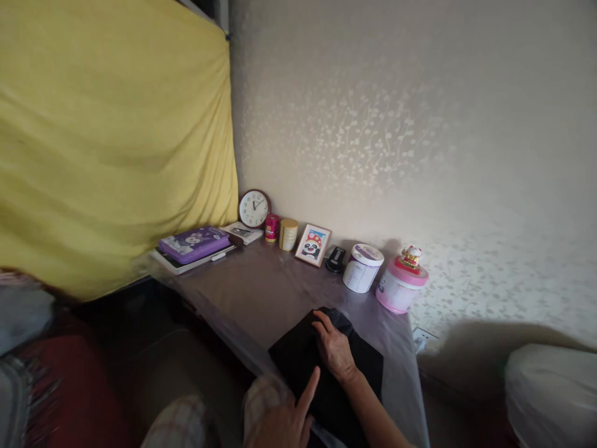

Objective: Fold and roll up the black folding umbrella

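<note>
A piece of black cloth (366,358), which looks folded, lies on the near end of the table. My right hand (333,348) rests on its upper part, with bent fingers closed at the far edge of the fabric; the thumb is hidden. Lower down, at the cloth's near left side, is my left hand (284,420). Its index finger points forward over the cloth, apart from the other fingers, which are partly cut off by the frame's bottom. I see nothing held in the left hand.
Along the wall stand a clock (254,209), a red can (271,228), a yellow-lidded jar (288,235), a panda picture frame (313,245), a black stapler-like object (335,259), a white tub (363,269) and a pink tub (401,289). A purple case (193,243) lies far left.
</note>
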The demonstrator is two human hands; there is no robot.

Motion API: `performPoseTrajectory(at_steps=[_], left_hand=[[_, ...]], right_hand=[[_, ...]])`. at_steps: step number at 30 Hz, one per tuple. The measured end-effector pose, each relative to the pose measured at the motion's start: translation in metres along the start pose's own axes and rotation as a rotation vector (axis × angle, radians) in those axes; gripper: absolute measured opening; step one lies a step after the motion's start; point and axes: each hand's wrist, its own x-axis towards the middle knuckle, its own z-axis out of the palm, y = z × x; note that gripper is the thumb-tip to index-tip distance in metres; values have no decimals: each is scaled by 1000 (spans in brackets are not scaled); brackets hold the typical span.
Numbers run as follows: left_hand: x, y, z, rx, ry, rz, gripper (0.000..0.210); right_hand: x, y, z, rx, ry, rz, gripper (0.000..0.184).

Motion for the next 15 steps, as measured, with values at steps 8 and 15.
performPoseTrajectory(at_steps=[8,15], left_hand=[[7,13,-8,67,-111,0,75],[8,13,2,35,-64,-43,75]], right_hand=[[2,-1,1,-31,-43,4,23],[5,-2,2,14,2,-17,25]])
